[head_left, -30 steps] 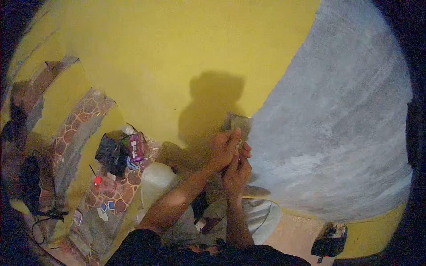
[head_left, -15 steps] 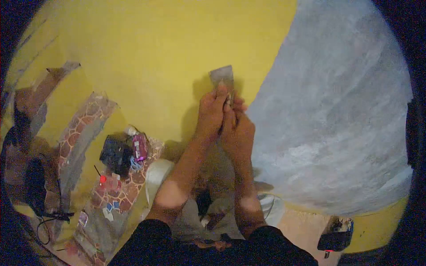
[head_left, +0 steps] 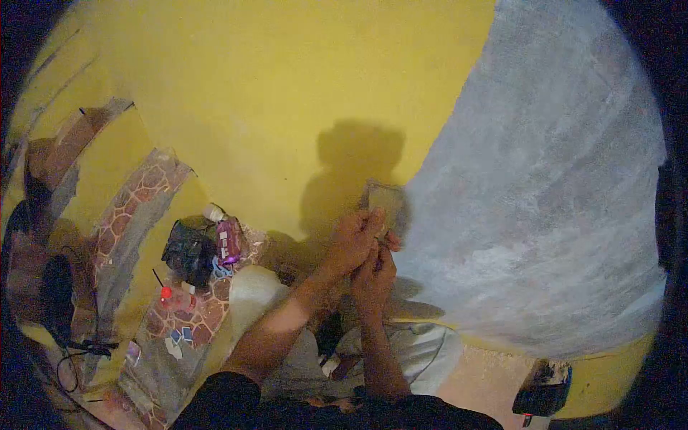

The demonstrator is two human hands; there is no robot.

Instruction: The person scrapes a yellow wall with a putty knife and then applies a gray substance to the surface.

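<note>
A putty knife (head_left: 387,198) with a wide, flat metal blade points upward in front of the wall, near the border between its yellow and grey parts. Both my hands close around its handle, which is mostly hidden by fingers. My left hand (head_left: 352,240) grips it just below the blade, thumb along the front. Close beneath and to the right, my right hand (head_left: 375,272) has its fingers wrapped at the handle's lower end.
Yellow wall (head_left: 215,86) fills the upper middle, and a rough grey coat (head_left: 545,193) covers the right. At left lie a black bag (head_left: 188,251), a purple bottle (head_left: 228,242) and a red-topped container (head_left: 175,297) on tiled steps. A dark box (head_left: 542,390) stands low at right.
Both hands and the putty knife have come down and slightly right, closer to my body. A shadow now shows on the yellow wall above them.
</note>
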